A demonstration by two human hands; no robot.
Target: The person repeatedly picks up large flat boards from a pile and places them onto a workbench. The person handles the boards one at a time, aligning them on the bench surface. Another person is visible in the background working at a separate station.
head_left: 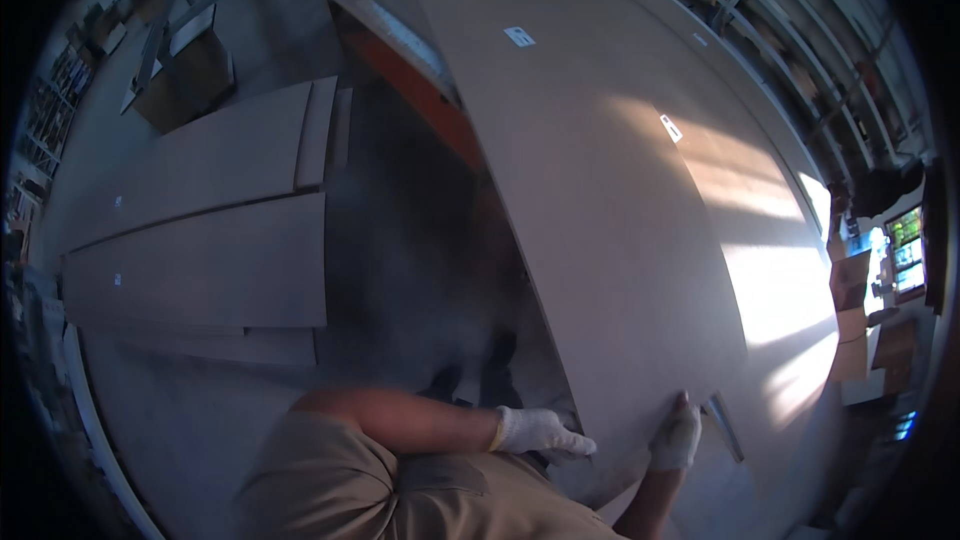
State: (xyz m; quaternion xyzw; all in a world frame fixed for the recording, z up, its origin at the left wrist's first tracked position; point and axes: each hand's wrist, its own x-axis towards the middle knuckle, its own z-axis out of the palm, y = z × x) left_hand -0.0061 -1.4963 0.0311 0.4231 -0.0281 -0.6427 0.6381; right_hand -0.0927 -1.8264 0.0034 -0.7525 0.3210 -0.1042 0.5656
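A large, flat, pale brown panel point(580, 200) lies on a stack to the front and right. My left hand point(545, 433), in a white knit glove, is closed at the panel's near left edge, its fingertips on the rim. My right hand point(677, 435), gloved the same way, is at the panel's near end with one finger lying up along the top face. Its other fingers are curled and partly hidden. Just right of it lies a narrow metal strip point(725, 427); no clear contact with the hand shows.
On the floor at left lie several similar panels point(220, 265) in low piles. An orange support beam point(420, 90) shows under the stack. Metal racking point(740, 0) runs along the far right, with cardboard boxes point(850, 330) near a window. A cart-like frame point(185, 70) stands far left.
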